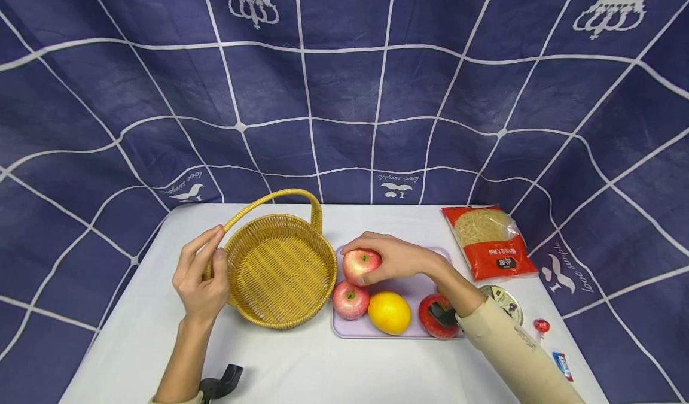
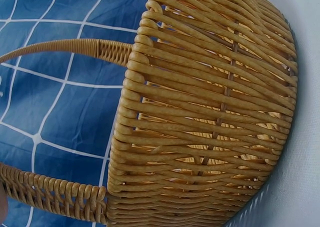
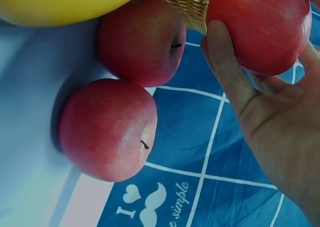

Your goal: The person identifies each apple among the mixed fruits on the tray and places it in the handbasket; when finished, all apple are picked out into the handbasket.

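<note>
- Apple (image 1: pixel 362 266) held up off the tray (image 1: pixel 344 331); your right hand (image 1: pixel 395 260) is clamped round it with thumb and fingers; with the tray as the dial and twelve at the far side, it sits near ten o'clock;
- your left hand (image 1: pixel 196 290) grips the handle (image 1: pixel 293 192) of the basket (image 1: pixel 280 272), which stands at nine o'clock, just beside the tray; your hands are well apart;
- on the tray, you have another apple (image 1: pixel 351 302) at nine and a yellow fruit (image 1: pixel 390 313) at six, just beside it; your right wrist view shows two more apples (image 3: pixel 107 129), touching;
- outside the dial, a noodle bag (image 1: pixel 490 242) lies at two; a tin (image 1: pixel 507 302), partly behind your sleeve (image 1: pixel 511 344), at three.
</note>
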The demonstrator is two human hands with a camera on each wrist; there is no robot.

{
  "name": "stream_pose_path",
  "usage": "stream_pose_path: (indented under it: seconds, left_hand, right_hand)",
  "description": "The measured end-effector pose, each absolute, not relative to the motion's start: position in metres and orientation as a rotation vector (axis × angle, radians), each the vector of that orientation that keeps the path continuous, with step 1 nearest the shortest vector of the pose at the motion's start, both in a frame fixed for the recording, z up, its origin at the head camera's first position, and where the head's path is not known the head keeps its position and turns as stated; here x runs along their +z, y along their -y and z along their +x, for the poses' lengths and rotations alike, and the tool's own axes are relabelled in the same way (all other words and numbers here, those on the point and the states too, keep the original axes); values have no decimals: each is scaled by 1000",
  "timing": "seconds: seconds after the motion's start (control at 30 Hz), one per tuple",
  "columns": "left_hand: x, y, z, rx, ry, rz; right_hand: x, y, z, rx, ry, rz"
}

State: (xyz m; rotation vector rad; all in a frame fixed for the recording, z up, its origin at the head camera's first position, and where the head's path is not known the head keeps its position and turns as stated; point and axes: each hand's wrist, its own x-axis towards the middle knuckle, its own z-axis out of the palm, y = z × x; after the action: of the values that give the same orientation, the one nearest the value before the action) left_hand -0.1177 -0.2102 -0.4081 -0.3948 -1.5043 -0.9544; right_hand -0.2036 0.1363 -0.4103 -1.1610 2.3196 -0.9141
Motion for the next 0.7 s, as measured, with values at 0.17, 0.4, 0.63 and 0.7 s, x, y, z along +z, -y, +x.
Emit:
stream_pose_path:
  seconds: [0.17,0.4,0.63,0.7]
  left_hand:
    - [-408,209,-118,-955,1502,-398]
    - [-408,209,-117,-951,1504,-395]
    - [-408,209,-117,-954,1505,-395]
    - [-407,209,-117,-951,1508,-394]
  right_hand:
    - [-410,-129,-205,-912,-2315,-1179]
    - [-406,-114,-206,-898,-2306,-1197]
    - [-407,-101,-208,-866,-2320,-1194]
    - [-408,-97,-209,-888,-2300,-1197]
